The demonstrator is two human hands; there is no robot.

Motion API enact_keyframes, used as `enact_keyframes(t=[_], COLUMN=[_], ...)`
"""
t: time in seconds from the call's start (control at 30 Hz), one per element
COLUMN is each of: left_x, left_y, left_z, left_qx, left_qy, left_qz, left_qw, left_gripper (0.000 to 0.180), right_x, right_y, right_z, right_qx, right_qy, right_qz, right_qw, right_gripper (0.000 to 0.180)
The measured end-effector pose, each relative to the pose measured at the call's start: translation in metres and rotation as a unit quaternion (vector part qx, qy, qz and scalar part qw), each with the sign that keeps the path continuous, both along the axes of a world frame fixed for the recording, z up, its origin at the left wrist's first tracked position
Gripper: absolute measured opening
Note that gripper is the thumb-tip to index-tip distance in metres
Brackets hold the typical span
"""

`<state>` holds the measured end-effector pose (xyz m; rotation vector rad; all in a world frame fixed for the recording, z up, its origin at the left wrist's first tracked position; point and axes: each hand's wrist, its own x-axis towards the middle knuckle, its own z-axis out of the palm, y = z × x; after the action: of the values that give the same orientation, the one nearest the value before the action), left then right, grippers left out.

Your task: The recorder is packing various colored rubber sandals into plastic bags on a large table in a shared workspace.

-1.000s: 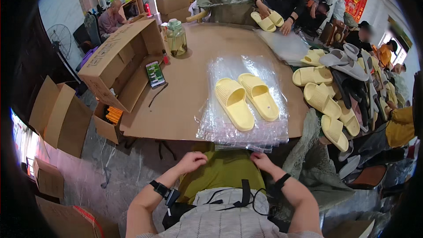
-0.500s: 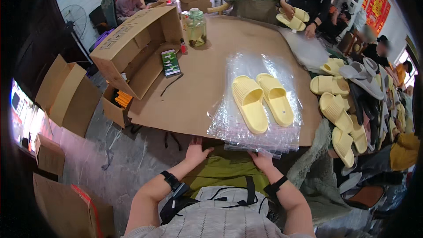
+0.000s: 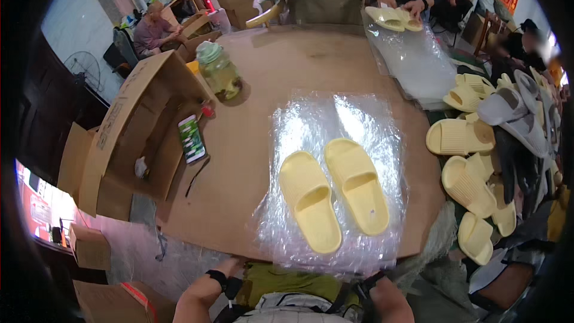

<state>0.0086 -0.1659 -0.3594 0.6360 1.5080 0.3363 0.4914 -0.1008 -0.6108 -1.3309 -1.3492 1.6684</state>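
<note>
A pair of pale yellow slide sandals, the left slide (image 3: 311, 202) and the right slide (image 3: 357, 187), lies side by side on a stack of clear plastic bags (image 3: 281, 128). The stack rests at the table's near edge. My left hand (image 3: 235, 264) is low at that edge, left of the bags, and its fingers are hidden. My right hand (image 3: 372, 277) is by the stack's near right corner; only the part around the dark wristband shows, with the fingers out of sight. I see nothing held in either hand.
A cardboard-covered table (image 3: 239, 203) bears an open carton (image 3: 128, 113), a phone (image 3: 191, 139) and a glass jar (image 3: 219, 72). More yellow slides (image 3: 460, 136) and grey ones (image 3: 520, 113) are piled at right. Across the table, a co-worker's hands hold yellow slides (image 3: 391, 19) over plastic bags.
The view has shifted, so the table and slides appear lower and nearer. My hands now show less at the table's edge. The co-worker's slides have come down over the bags.
</note>
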Motion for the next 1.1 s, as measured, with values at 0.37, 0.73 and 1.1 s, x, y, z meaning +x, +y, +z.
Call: enact_keyframes(t=[0.37, 0.73, 1.1], left_x=[0.0, 0.004, 0.032], left_y=[0.005, 0.022, 0.106], left_z=[0.017, 0.023, -0.001], left_qx=[-0.066, -0.03, 0.083], left_qy=[0.084, 0.03, -0.045], left_qz=[-0.223, -0.183, -0.069], left_qw=[0.969, 0.982, 0.993], left_gripper=[0.042, 0.037, 0.036], right_x=[0.095, 0.058, -0.062], right_y=[-0.031, 0.018, 0.076], right_z=[0.158, 0.248, 0.234], right_qx=[-0.175, -0.196, -0.009], right_qy=[-0.182, -0.471, -0.33], right_qz=[0.037, 0.568, 0.43], right_qw=[0.967, 0.646, 0.841], right_gripper=[0.044, 0.045, 0.041])
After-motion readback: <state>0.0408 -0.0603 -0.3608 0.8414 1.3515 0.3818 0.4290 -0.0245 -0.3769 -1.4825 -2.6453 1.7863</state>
